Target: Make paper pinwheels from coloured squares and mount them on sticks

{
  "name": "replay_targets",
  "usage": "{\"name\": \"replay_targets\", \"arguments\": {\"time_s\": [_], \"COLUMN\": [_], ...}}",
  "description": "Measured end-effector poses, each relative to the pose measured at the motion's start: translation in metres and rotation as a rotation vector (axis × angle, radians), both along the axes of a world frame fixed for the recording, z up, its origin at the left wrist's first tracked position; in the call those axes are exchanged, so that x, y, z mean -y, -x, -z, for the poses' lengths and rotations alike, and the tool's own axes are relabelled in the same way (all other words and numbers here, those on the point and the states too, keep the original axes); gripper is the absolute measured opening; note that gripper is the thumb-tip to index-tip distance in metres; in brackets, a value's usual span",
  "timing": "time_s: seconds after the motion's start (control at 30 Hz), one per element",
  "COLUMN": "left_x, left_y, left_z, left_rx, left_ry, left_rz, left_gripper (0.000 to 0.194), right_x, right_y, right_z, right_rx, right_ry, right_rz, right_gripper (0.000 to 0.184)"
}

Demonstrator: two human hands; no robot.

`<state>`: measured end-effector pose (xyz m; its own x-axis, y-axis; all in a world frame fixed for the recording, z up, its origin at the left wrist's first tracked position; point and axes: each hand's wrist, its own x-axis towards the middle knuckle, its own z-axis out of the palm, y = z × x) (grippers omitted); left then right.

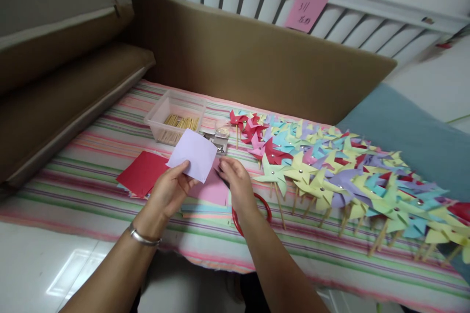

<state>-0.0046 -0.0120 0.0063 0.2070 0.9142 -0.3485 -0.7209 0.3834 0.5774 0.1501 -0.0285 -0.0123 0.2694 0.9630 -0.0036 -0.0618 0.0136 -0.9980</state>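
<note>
A light purple square of paper (194,153) is pinched between the thumb and fingers of my left hand (172,186), tilted above the cloth. Just right of its edge, my right hand (237,181) has its fingers curled together; what they hold, if anything, is hidden. Scissors with red handles (270,211) show partly beneath my right wrist, and a dark strip, perhaps their blades, shows by my fingertips. Under my hands lie a pink sheet (213,190) and several pastel sheets (205,209). A stack topped by red paper (141,174) lies left of my left hand.
A clear plastic box (156,127) holds short wooden sticks (183,122). Beside it are a small clear case of metal fasteners (220,147) and a round container (222,128). Many paper pinwheels (341,181) cover the right side of the striped cloth (88,176). A brown board (249,54) stands behind.
</note>
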Motion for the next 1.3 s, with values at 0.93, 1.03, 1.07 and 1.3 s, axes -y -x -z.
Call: {"name": "replay_targets", "arguments": {"time_s": [0.93,1.03,1.07,1.3], "left_x": [0.008,0.006,0.005,0.005], "left_y": [-0.024,-0.020,-0.019,-0.018], "left_z": [0.010,0.005,0.003,0.002], "left_rx": [0.062,0.078,0.086,0.101], "left_ry": [0.161,0.162,0.162,0.142], "left_rz": [-0.152,-0.195,-0.209,-0.186], "left_gripper": [0.016,0.022,0.023,0.025], "right_x": [0.008,0.007,0.007,0.009], "right_y": [0.016,0.012,0.011,0.010], "right_z": [0.006,0.004,0.003,0.002], "right_rx": [1.040,0.958,0.935,0.941], "right_ry": [-0.560,-0.571,-0.573,-0.594], "right_rz": [-0.143,-0.145,-0.140,-0.170], "right_gripper": [0.033,0.030,0.026,0.019]}}
